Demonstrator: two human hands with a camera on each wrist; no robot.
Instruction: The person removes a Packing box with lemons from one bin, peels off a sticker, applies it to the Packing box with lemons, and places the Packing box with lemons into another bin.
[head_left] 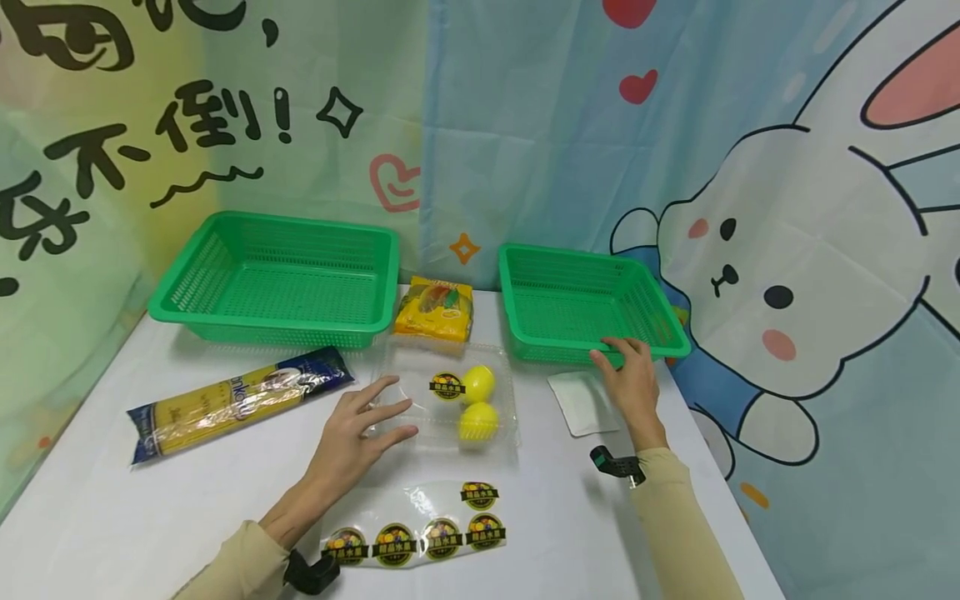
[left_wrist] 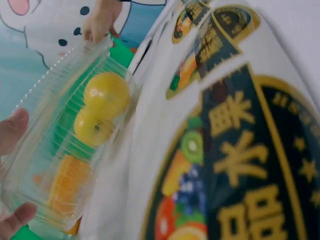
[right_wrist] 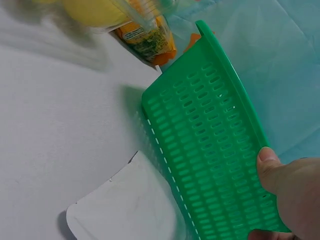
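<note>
A clear plastic box (head_left: 420,425) with two yellow lemons (head_left: 478,421) and a round fruit sticker (head_left: 447,386) sits mid-table. My left hand (head_left: 360,429) is at its left side, fingers spread and holding nothing; its fingertips overlap the box edge in the head view. My right hand (head_left: 632,383) grips the front rim of the smaller green basket (head_left: 570,304), its thumb (right_wrist: 267,165) against the outer side of the rim. Just in front of that basket lies a white packet (head_left: 585,404), below the right hand.
A larger green basket (head_left: 292,329) stands at the back left. Between the baskets is a yellow snack packet (head_left: 435,310). A long pack of pasta (head_left: 240,404) lies at left. A sheet of fruit stickers (head_left: 416,525) lies at the front. A printed cloth (head_left: 525,125) hangs behind.
</note>
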